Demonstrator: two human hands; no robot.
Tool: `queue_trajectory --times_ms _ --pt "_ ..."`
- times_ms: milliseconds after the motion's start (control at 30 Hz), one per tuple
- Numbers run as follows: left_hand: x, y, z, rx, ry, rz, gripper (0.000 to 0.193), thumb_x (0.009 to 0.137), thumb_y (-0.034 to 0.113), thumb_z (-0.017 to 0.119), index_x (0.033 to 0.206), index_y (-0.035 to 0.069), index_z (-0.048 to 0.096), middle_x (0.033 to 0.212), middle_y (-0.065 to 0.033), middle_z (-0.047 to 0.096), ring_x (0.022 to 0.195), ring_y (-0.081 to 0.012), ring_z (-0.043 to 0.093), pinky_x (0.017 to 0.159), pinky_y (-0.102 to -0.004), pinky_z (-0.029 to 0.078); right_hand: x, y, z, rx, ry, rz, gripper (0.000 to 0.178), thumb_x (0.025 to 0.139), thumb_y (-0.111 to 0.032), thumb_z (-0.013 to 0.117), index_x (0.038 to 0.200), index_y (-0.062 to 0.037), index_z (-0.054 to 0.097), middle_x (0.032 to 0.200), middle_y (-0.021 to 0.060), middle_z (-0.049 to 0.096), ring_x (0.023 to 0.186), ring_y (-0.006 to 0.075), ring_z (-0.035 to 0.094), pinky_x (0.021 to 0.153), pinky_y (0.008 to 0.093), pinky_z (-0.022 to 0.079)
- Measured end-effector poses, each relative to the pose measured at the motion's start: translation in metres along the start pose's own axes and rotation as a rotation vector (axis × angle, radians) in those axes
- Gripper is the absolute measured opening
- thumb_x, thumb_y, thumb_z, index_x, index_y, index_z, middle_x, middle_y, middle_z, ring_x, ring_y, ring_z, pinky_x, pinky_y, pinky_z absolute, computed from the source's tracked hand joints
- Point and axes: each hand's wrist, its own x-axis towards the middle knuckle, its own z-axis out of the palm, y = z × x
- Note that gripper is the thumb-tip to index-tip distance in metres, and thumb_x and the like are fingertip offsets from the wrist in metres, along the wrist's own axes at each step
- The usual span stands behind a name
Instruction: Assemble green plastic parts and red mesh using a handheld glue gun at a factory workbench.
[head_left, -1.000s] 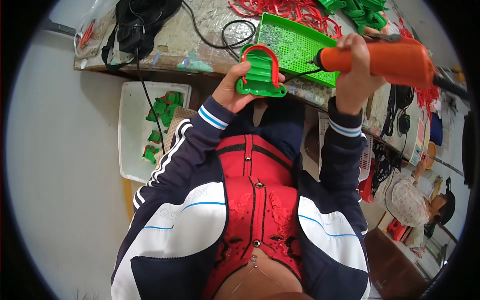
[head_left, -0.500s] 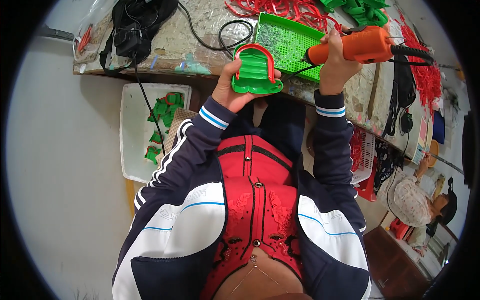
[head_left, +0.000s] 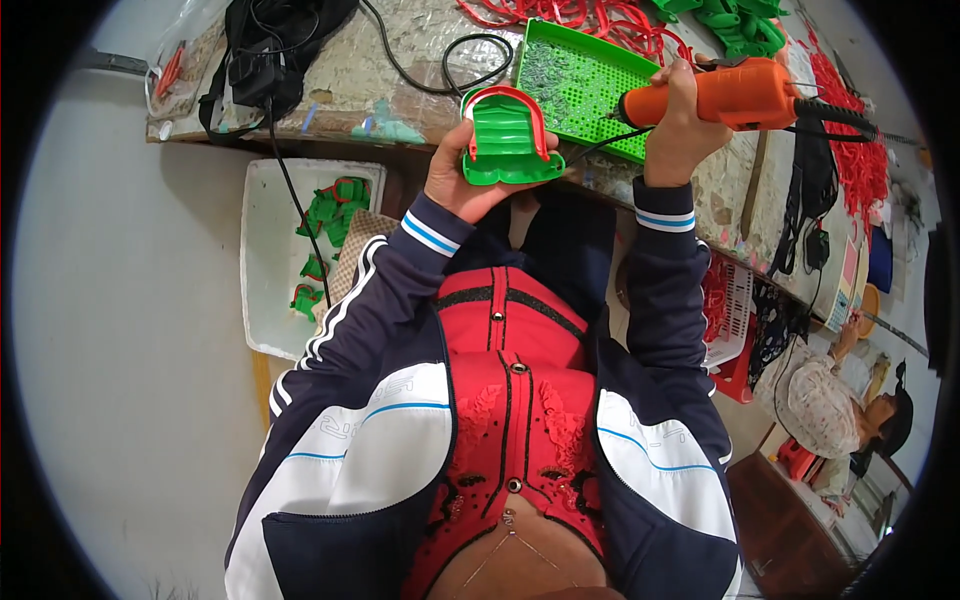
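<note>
My left hand [head_left: 455, 185] is closed round a green plastic part [head_left: 505, 130], holding it near the table's front edge. A curved red strip [head_left: 538, 125] runs along the part's rim. In my right hand [head_left: 677, 135] is an orange electric screwdriver [head_left: 725, 95], lying level with its dark tip to the left. That tip is at the right side of a green perforated tray [head_left: 580, 75], apart from the green part. Many small metallic pieces, which look like screws, lie in the tray. The fingers under the part are mostly hidden.
A white bin [head_left: 262, 330] with green and red parts stands at lower left. Red strips [head_left: 600, 18] and green pieces [head_left: 740, 30] lie at the back. A cable [head_left: 405, 85] loops across the table [head_left: 340, 60]. Another person [head_left: 815, 395] sits at far right.
Both hands keep their hold. The tray and the screwdriver appear slightly further right in the picture, while the green part is nearly in the same place.
</note>
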Motion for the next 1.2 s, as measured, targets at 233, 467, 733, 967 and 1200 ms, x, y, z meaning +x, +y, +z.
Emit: queue_trajectory --times_ms 233,467,733,967,1200 --pt "-0.003 -0.002 -0.005 -0.023 -0.013 0.033 0.067 0.086 0.042 0.057 0.130 -0.004 0.040 0.128 -0.0300 0.046 0.119 -0.0433 0.046 0.104 -0.0529 0.033 -0.002 -0.005 0.008 0.044 0.037 0.024 0.020 0.081 0.003 0.060 0.099 0.0060 0.049 0.072 0.0107 0.058 0.063 0.0173 0.059 0.064 0.0303 0.050" --pt "-0.002 -0.005 -0.004 -0.067 0.035 0.056 0.062 0.085 0.039 0.059 0.129 -0.002 0.042 0.123 -0.0282 0.050 0.118 -0.0384 0.048 0.103 -0.0527 0.036 0.002 -0.045 0.001 -0.025 -0.045 -0.093 0.014 0.084 -0.001 0.053 0.098 0.0012 0.053 0.077 0.0107 0.055 0.068 0.0215 0.056 0.069 0.0326 0.049" --pt "-0.001 -0.011 -0.006 -0.096 0.014 0.007 0.059 0.083 0.037 0.063 0.126 0.000 0.045 0.122 -0.0220 0.053 0.115 -0.0347 0.052 0.101 -0.0555 0.037 -0.023 -0.107 0.035 0.708 -0.260 0.198 0.030 0.083 -0.002 0.057 0.110 0.0001 0.045 0.077 0.0136 0.053 0.068 0.0220 0.053 0.070 0.0367 0.049" --pt "-0.005 -0.014 0.004 -0.066 0.048 0.015 0.060 0.083 0.036 0.064 0.129 0.003 0.043 0.125 -0.0160 0.053 0.116 -0.0331 0.052 0.099 -0.0570 0.039 -0.041 -0.116 0.054 0.566 -0.255 0.262 0.027 0.081 -0.008 0.054 0.106 -0.0010 0.048 0.070 0.0072 0.048 0.068 0.0193 0.047 0.068 0.0344 0.043" --pt "-0.006 -0.014 0.004 -0.040 0.059 0.010 0.062 0.083 0.037 0.064 0.130 0.003 0.042 0.126 -0.0160 0.053 0.116 -0.0316 0.052 0.098 -0.0562 0.040 -0.045 -0.114 0.057 0.562 -0.262 0.238 0.028 0.081 -0.007 0.056 0.107 0.0001 0.047 0.071 0.0076 0.049 0.067 0.0192 0.048 0.066 0.0338 0.043"
